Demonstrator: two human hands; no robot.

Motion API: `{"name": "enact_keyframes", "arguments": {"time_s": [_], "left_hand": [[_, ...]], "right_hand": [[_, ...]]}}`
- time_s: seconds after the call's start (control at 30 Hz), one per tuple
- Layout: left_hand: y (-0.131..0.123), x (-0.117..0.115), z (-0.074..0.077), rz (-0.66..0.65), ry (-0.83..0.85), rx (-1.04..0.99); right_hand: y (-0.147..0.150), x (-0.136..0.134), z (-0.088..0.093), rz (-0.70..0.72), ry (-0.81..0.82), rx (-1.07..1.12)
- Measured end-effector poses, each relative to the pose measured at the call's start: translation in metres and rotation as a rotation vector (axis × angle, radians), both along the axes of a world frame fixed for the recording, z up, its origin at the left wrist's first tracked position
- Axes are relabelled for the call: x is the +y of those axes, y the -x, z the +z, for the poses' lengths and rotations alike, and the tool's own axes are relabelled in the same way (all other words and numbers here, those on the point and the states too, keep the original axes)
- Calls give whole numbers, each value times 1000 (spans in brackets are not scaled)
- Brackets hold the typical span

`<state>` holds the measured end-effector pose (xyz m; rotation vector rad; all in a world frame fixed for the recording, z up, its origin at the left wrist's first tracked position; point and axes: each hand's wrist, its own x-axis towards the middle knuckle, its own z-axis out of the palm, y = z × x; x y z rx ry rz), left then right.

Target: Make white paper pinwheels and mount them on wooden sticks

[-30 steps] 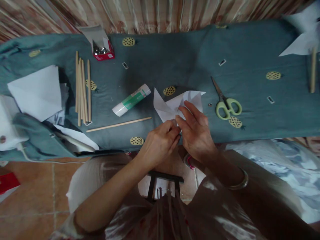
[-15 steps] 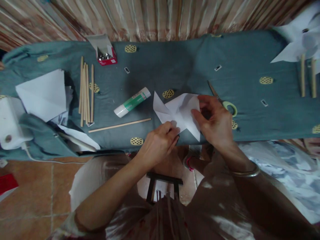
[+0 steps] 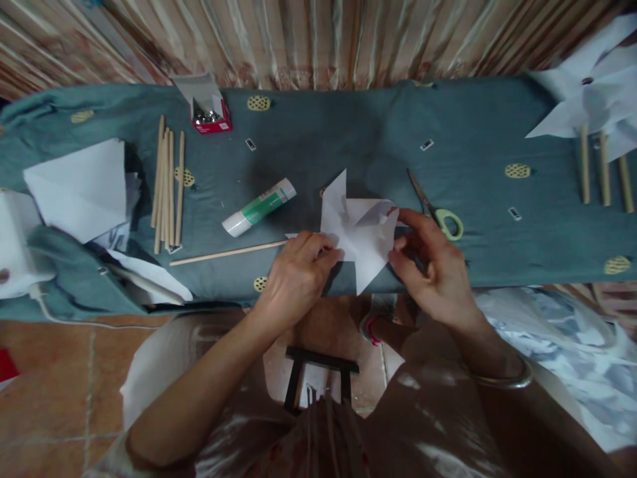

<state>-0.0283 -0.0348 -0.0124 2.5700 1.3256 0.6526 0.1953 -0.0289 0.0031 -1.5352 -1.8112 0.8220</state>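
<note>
A white paper pinwheel (image 3: 365,242) with folded, pointed blades is held between my two hands just above the table's near edge. My left hand (image 3: 303,265) pinches its left side, thumb and fingers closed on the paper. On the right side, my right hand (image 3: 430,265) grips a blade edge between thumb and fingertips. One thin wooden stick (image 3: 229,253) lies left of my left hand, its right end reaching the fingers. A glue stick (image 3: 259,207) with a green label rests beyond it. Green-handled scissors (image 3: 438,209) lie just past my right hand.
Several wooden sticks (image 3: 169,189) lie in a bundle at left, near a stack of white paper (image 3: 79,189). A small red box (image 3: 212,119) of shiny metal pieces stands open at the back. Finished pinwheels (image 3: 590,99) on sticks lie at far right. A white device (image 3: 20,245) sits at the left edge.
The pinwheel has turned between my hands, so its blades point in different directions. My left hand has shifted slightly left. The whole view has moved a little.
</note>
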Motion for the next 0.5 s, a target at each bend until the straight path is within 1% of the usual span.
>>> {"name": "enact_keyframes", "arguments": {"time_s": [0.13, 0.3, 0.4, 0.5], "left_hand": [[-3, -1, 1, -8, -15, 31], [-7, -1, 1, -52, -6, 20], [-8, -1, -1, -63, -4, 22], [-7, 0, -3, -64, 0, 17]], "right_hand": [[-1, 9, 2, -34, 58, 177], [8, 18, -1, -87, 94, 284], [10, 23, -4, -71, 110, 328], [7, 26, -5, -22, 142, 334]]}}
